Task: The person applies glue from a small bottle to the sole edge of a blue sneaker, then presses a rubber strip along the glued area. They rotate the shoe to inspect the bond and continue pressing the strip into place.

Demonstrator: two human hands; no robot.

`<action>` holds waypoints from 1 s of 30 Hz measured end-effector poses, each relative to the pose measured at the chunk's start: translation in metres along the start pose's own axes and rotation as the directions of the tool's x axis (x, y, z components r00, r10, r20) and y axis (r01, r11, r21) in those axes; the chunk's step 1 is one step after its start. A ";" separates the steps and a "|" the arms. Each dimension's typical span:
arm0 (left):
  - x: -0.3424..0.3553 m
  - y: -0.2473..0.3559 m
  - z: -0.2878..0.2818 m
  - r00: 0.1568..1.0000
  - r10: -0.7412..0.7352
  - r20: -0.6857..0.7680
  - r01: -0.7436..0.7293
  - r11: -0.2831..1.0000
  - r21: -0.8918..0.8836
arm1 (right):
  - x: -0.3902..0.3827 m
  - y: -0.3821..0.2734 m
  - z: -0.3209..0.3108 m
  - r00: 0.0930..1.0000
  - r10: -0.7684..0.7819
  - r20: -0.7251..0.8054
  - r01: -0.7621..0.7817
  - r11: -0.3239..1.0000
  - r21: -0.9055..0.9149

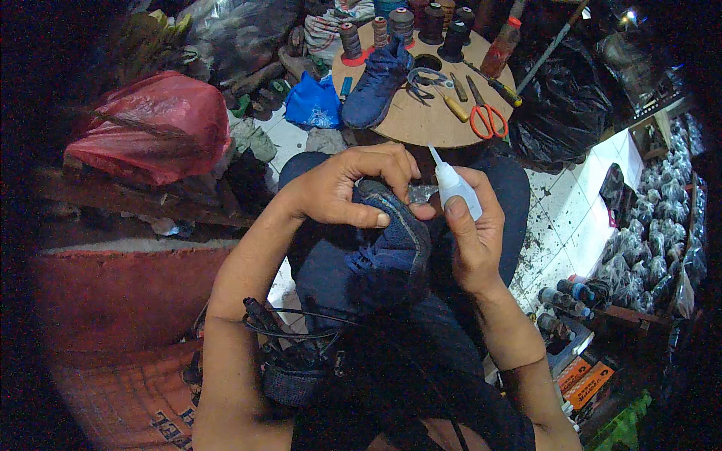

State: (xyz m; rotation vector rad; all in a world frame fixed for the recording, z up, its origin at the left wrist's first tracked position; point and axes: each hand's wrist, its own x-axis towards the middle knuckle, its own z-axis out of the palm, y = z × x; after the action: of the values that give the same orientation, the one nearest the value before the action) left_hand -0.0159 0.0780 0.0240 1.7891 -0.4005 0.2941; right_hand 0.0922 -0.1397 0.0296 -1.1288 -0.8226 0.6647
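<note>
A dark blue shoe [392, 239] lies on my lap, its greyish curved edge turned up. My left hand [353, 184] is closed around the far end of it, thumb on the near side and fingers over the far side. In my right hand [479, 237] is a small white squeeze bottle [456, 188], its narrow nozzle pointing up and away. The nozzle tip is apart from the shoe. A small shiny scrap [423, 195] shows between my two hands; what it is I cannot make out. Shadow hides the near part of the shoe.
Ahead stands a round wooden table [421, 135] with another dark blue shoe [374, 84], thread spools [432, 24], orange-handled scissors [487, 120] and an awl-like tool [456, 110]. A red plastic bag [154, 128] sits left, a black bag [560, 113] right. Wrapped bundles [647, 233] fill a right-hand rack.
</note>
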 end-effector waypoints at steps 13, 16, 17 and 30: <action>0.004 0.007 -0.005 0.999 -0.032 0.015 0.031 0.995 0.097 | 0.003 -0.001 0.001 0.994 0.084 -0.067 -0.077 0.992 0.104; 0.002 0.006 -0.008 0.999 -0.050 0.011 0.049 0.995 0.090 | 0.002 -0.001 0.001 0.991 0.126 -0.050 -0.116 0.979 0.169; 0.002 0.004 -0.009 0.999 -0.042 0.013 0.040 0.995 0.090 | 0.002 -0.001 0.001 0.989 0.138 -0.042 -0.128 0.973 0.190; -0.010 -0.019 -0.017 0.996 -0.082 -0.038 0.081 0.996 -0.028 | 0.004 0.005 0.002 0.976 0.201 -0.087 -0.171 0.946 0.276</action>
State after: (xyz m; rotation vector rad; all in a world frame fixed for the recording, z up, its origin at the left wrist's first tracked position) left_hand -0.0165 0.1001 0.0079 1.7666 -0.3010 0.2649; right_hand 0.0925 -0.1335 0.0262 -0.9945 -0.5136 0.8345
